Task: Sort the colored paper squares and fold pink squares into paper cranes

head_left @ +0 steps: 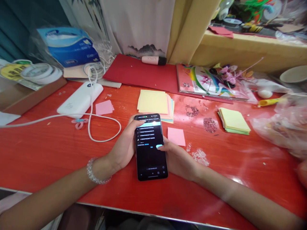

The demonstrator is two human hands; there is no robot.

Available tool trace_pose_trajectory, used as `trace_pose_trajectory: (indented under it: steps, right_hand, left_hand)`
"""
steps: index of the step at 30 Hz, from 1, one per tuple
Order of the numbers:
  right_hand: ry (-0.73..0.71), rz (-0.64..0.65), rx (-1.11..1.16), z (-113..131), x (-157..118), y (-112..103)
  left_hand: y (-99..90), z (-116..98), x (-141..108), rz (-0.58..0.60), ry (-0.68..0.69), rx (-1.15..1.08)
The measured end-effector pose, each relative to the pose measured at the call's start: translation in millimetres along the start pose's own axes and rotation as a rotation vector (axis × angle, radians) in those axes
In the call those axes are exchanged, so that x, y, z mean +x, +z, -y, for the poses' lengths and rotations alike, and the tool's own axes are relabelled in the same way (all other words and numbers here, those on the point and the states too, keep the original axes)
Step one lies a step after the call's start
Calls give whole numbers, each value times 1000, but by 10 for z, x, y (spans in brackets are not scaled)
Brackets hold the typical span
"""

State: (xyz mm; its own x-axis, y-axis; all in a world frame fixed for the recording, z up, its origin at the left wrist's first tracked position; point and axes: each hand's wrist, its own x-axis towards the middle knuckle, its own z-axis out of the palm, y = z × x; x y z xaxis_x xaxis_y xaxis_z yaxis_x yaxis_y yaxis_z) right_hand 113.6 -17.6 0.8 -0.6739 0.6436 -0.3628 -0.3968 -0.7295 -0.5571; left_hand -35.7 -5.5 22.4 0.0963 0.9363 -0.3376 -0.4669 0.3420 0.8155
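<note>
Smartphone (152, 161) in both hands, centre of the frame above a red bench (59, 153): the left hand's (126, 148) fingers grip one edge, thumb over the upper screen; the right hand's (181, 159) support the other, thumb at a lit button (158, 146). Apparently an on-screen selection, the step calls for a steady grip and light, exact tap.

Clear, glassy-looking beaded bracelet (92, 172), several strands thick, around left wrist; forearms without sleeves; right wrist bare.
</note>
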Motion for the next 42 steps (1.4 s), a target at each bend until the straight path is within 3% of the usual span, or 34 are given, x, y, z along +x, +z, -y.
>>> trace_pose_trajectory:
  steps: [24, 42]
  right_hand:
    - [35, -37, 57, -4, -8, -16]
    - [21, -2, -43, -12, -6, -48]
  left_hand:
    - [-4, -1, 12, -61, -50, 30]
    - [-9, -5, 8, -12, -3, 16]
